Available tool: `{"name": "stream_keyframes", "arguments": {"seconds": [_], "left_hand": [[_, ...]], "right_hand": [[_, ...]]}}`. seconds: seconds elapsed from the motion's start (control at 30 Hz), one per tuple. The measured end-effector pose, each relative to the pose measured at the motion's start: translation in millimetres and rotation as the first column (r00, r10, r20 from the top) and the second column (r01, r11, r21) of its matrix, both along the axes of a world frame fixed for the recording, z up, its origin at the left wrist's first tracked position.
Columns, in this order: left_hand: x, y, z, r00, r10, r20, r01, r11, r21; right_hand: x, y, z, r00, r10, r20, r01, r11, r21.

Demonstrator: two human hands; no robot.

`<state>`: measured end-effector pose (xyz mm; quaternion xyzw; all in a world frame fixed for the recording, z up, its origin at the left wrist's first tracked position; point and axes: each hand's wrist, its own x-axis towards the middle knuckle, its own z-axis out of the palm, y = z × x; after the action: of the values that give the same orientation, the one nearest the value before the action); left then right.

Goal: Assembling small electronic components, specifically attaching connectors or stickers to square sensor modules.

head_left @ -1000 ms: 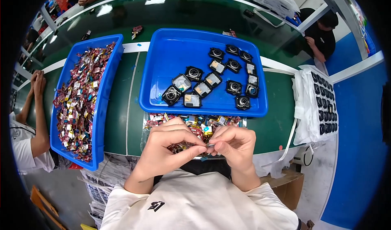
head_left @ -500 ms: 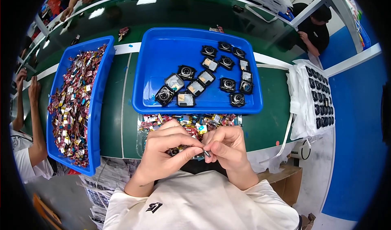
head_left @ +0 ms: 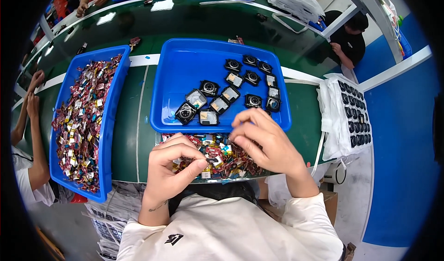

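My left hand point(head_left: 173, 164) pinches a small dark part point(head_left: 212, 160) between thumb and forefinger, above a clear tray's heap of small red, yellow and white electronic parts point(head_left: 236, 161). What kind of part it is cannot be made out. My right hand point(head_left: 266, 143) hovers at the near right edge of the blue tray point(head_left: 173, 60), fingers curved and apart, slightly blurred, nothing visible in them. In that tray lie several black smartwatch cases point(head_left: 186, 112), some with the round back up, others showing a pale inside. The right hand covers the tray's near right corner area.
A long blue tray point(head_left: 111, 117) full of small electronic parts stands at the left. To the right, black watch parts point(head_left: 354, 113) sit in rows on white packing sheets point(head_left: 330, 117). Other people work at the left and far right. The green bench point(head_left: 127, 154) has a white strip.
My hands have come apart. The right hand has moved up and away toward the blue tray's near right edge, while the left keeps its pinch on the small dark part, slightly further left.
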<state>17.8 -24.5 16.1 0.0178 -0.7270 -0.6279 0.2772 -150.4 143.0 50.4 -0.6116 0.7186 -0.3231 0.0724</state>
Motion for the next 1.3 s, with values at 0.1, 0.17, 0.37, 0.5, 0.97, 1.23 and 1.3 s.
{"name": "stream_keyframes", "arguments": {"seconds": [0.1, 0.17, 0.37, 0.5, 0.97, 1.23, 1.3], "left_hand": [[1, 3, -2, 0.999, 0.003, 0.039, -0.007, 0.996, 0.09], [-3, 8, -1, 1.0, 0.003, -0.002, -0.003, 0.995, 0.103], [-2, 16, -2, 0.998, 0.055, -0.024, -0.054, 0.996, 0.073], [-8, 18, 1, 0.991, 0.127, -0.046, -0.128, 0.992, -0.005], [-33, 36, 4, 0.953, 0.294, 0.079, -0.276, 0.943, -0.184], [-34, 35, 5, 0.96, 0.261, 0.105, -0.243, 0.957, -0.161], [-34, 34, 5, 0.963, 0.248, 0.101, -0.227, 0.956, -0.184]], "right_hand": [[-26, -27, 5, 0.947, -0.075, -0.312, 0.076, 0.997, -0.008], [-51, -38, -4, 0.875, -0.064, -0.48, 0.091, 0.995, 0.032], [-65, -36, -12, 0.853, -0.109, -0.511, 0.149, 0.988, 0.037], [-33, -18, -15, 0.901, -0.355, 0.249, 0.377, 0.925, -0.044], [50, -4, -31, 0.544, -0.056, 0.837, 0.469, 0.847, -0.248], [53, -4, -33, 0.585, -0.07, 0.808, 0.477, 0.835, -0.273], [53, -5, -35, 0.589, -0.063, 0.806, 0.483, 0.826, -0.289]]}}
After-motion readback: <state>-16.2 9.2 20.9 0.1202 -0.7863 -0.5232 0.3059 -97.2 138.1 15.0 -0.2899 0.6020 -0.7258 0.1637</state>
